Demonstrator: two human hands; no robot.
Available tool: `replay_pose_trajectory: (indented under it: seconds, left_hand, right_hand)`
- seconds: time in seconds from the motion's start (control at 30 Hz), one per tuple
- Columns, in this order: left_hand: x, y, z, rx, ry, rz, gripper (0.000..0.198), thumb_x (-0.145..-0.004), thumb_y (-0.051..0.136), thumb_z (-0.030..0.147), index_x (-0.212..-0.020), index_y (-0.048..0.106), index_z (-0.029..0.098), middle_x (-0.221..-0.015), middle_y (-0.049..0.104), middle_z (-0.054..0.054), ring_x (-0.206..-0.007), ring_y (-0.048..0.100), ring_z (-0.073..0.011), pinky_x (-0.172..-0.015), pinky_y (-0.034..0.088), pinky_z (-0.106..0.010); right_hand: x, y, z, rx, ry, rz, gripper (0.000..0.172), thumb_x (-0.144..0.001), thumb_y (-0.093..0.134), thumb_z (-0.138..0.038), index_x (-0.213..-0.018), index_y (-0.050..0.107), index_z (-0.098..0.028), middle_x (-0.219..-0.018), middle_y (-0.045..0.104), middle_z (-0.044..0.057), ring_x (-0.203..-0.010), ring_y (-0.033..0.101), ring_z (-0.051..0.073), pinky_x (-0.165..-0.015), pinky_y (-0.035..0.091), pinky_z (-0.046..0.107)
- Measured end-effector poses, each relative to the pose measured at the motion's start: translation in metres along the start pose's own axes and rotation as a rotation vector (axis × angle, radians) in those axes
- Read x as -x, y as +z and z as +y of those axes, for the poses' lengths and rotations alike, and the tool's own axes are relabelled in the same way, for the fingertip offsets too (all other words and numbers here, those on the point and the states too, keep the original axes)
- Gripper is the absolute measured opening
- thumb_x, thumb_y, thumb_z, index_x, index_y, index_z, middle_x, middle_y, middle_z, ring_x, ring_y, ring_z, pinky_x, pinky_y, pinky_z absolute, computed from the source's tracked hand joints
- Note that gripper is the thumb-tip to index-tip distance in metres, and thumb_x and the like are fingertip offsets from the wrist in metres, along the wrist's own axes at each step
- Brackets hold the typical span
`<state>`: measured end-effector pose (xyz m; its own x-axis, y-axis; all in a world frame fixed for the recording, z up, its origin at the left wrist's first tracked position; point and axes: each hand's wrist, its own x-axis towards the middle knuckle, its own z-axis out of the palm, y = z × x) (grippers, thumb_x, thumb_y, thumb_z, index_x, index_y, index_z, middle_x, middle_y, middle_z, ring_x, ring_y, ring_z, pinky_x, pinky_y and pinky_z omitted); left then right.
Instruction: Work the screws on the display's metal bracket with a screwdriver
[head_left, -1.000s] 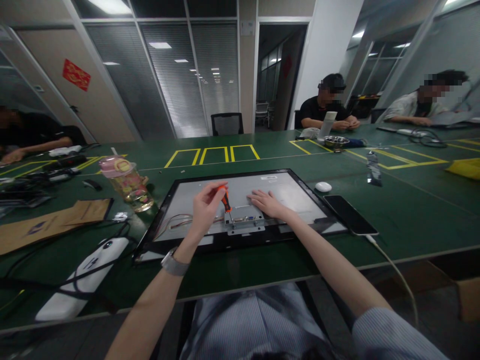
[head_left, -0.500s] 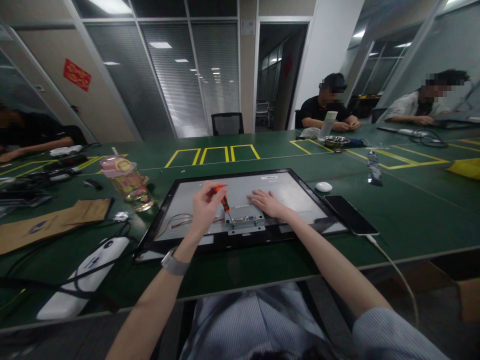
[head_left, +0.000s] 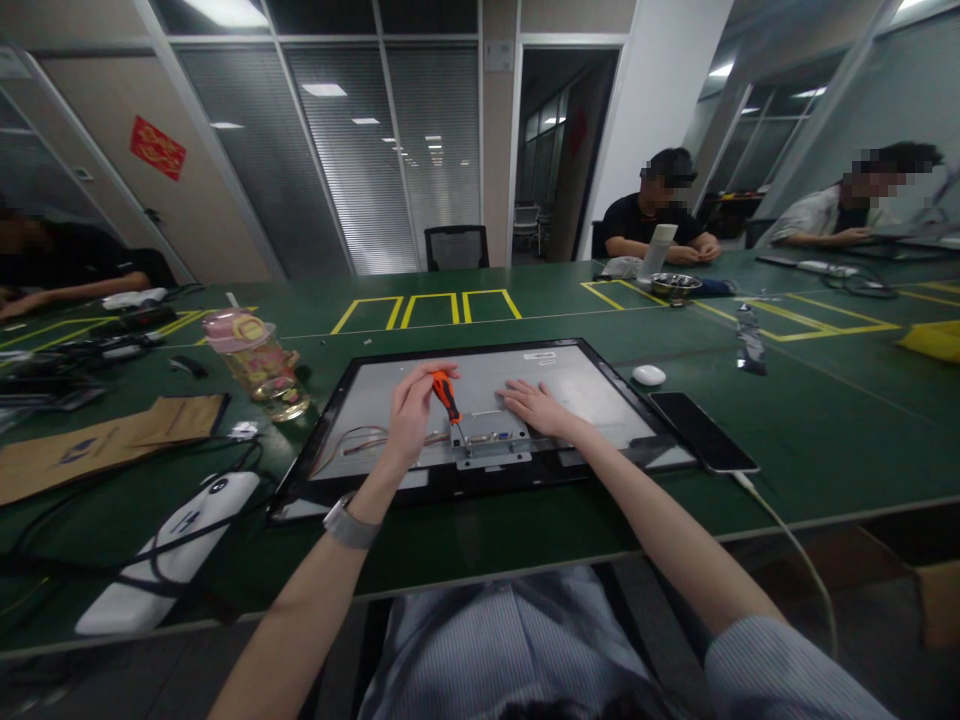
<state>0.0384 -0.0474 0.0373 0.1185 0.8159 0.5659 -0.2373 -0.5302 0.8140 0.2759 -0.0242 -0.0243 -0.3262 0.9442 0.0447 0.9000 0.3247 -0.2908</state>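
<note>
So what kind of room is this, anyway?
Probably an office or meeting room: there's a long green table with people sitting around it, a black office chair, and a glass partition with blinds.

No text legible; white label [head_left: 539, 356] on panel [head_left: 480, 388] too small.

Your view is dim under ceiling lights [head_left: 226, 12], with reflections glaring in the glass partition [head_left: 232, 170], a pale sheen on the grey panel [head_left: 480, 385], soft fine detail and edges stretched aslant.
</note>
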Motion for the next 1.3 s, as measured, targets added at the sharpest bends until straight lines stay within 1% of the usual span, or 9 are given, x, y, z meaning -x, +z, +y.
replay_pose_trajectory:
  seconds: [0.1, 0.2, 0.33, 0.43, 0.63, 0.83, 1.07, 1.17, 1.3]
  left_hand:
    - [0.0013, 0.0015, 0.0005, -0.113, 0.059, 0.046, 0.018, -0.081, 0.060, 0.034, -0.080, 0.071, 0.020, -0.090, 0.060, -0.005, -0.082, 0.057, -0.0149, -0.070, 0.045, -0.024]
    - [0.0023, 0.0024, 0.0023, -0.178, 0.065, 0.043, 0.019, -0.082, 0.062, 0.036, -0.084, 0.071, 0.020, -0.082, 0.055, -0.004, -0.075, 0.054, -0.0136, -0.065, 0.043, -0.023]
    - [0.0006, 0.0014, 0.0017, -0.042, 0.013, 0.016, 0.022, -0.087, 0.055, 0.037, -0.096, 0.065, 0.020, -0.080, 0.061, -0.003, -0.077, 0.058, -0.0148, -0.071, 0.046, -0.026]
    - [-0.0010, 0.0006, -0.0001, 0.037, -0.005, -0.002, 0.021, -0.087, 0.053, 0.037, -0.093, 0.062, 0.019, -0.084, 0.065, -0.005, -0.081, 0.061, -0.0159, -0.076, 0.047, -0.028]
    - [0.0001, 0.0016, 0.0002, -0.150, 0.069, 0.035, 0.018, -0.080, 0.064, 0.037, -0.081, 0.066, 0.019, -0.085, 0.060, -0.003, -0.075, 0.055, -0.0131, -0.066, 0.044, -0.023]
    - [-0.0010, 0.0009, -0.0015, -0.011, -0.018, 0.011, 0.025, -0.088, 0.050, 0.037, -0.093, 0.066, 0.019, -0.085, 0.065, -0.005, -0.083, 0.060, -0.0173, -0.077, 0.046, -0.029]
    - [-0.0006, 0.0011, -0.0001, -0.197, 0.091, 0.025, 0.017, -0.082, 0.062, 0.036, -0.081, 0.067, 0.019, -0.086, 0.058, -0.003, -0.080, 0.055, -0.0138, -0.070, 0.043, -0.023]
    - [0.0003, 0.0013, -0.0005, -0.130, 0.037, 0.004, 0.020, -0.085, 0.057, 0.037, -0.090, 0.066, 0.020, -0.081, 0.059, -0.003, -0.075, 0.056, -0.0133, -0.069, 0.044, -0.024]
    - [0.0005, 0.0018, -0.0024, 0.050, -0.030, -0.014, 0.022, -0.088, 0.053, 0.037, -0.096, 0.064, 0.020, -0.086, 0.066, -0.004, -0.083, 0.061, -0.0157, -0.076, 0.047, -0.028]
  right_hand:
    - [-0.0005, 0.0010, 0.0008, 0.011, -0.002, 0.004, 0.050, -0.099, 0.018, -0.043, -0.142, 0.038, -0.027, -0.153, 0.029, 0.008, -0.141, 0.022, 0.031, -0.109, 0.016, 0.061]
    - [-0.0001, 0.0008, 0.0005, 0.010, 0.001, -0.001, 0.050, -0.098, 0.018, -0.043, -0.142, 0.038, -0.027, -0.153, 0.029, 0.008, -0.141, 0.022, 0.031, -0.109, 0.016, 0.061]
    - [0.0008, -0.0002, 0.0002, -0.007, 0.001, 0.001, 0.052, -0.098, 0.016, -0.046, -0.142, 0.038, -0.027, -0.153, 0.029, 0.008, -0.141, 0.021, 0.030, -0.109, 0.015, 0.061]
    - [0.0005, 0.0001, 0.0006, -0.004, -0.001, 0.002, 0.052, -0.099, 0.016, -0.046, -0.142, 0.038, -0.027, -0.153, 0.029, 0.009, -0.141, 0.022, 0.031, -0.109, 0.015, 0.061]
    - [-0.0004, 0.0008, 0.0004, 0.007, 0.000, 0.011, 0.049, -0.099, 0.019, -0.042, -0.141, 0.040, -0.026, -0.152, 0.031, 0.010, -0.141, 0.023, 0.031, -0.108, 0.017, 0.062]
    - [0.0000, 0.0001, 0.0002, 0.005, 0.006, 0.002, 0.051, -0.099, 0.017, -0.044, -0.142, 0.038, -0.028, -0.153, 0.030, 0.008, -0.141, 0.023, 0.030, -0.109, 0.016, 0.061]
    - [0.0006, -0.0008, -0.0007, -0.004, 0.002, -0.002, 0.051, -0.099, 0.018, -0.043, -0.142, 0.039, -0.027, -0.153, 0.029, 0.009, -0.141, 0.021, 0.031, -0.108, 0.016, 0.062]
    - [0.0017, -0.0020, -0.0019, -0.005, 0.000, -0.001, 0.051, -0.099, 0.017, -0.045, -0.142, 0.038, -0.027, -0.153, 0.029, 0.009, -0.141, 0.022, 0.031, -0.109, 0.015, 0.062]
    - [0.0024, -0.0021, -0.0016, -0.010, 0.000, 0.000, 0.052, -0.099, 0.016, -0.045, -0.142, 0.038, -0.027, -0.153, 0.029, 0.009, -0.141, 0.021, 0.030, -0.109, 0.015, 0.061]
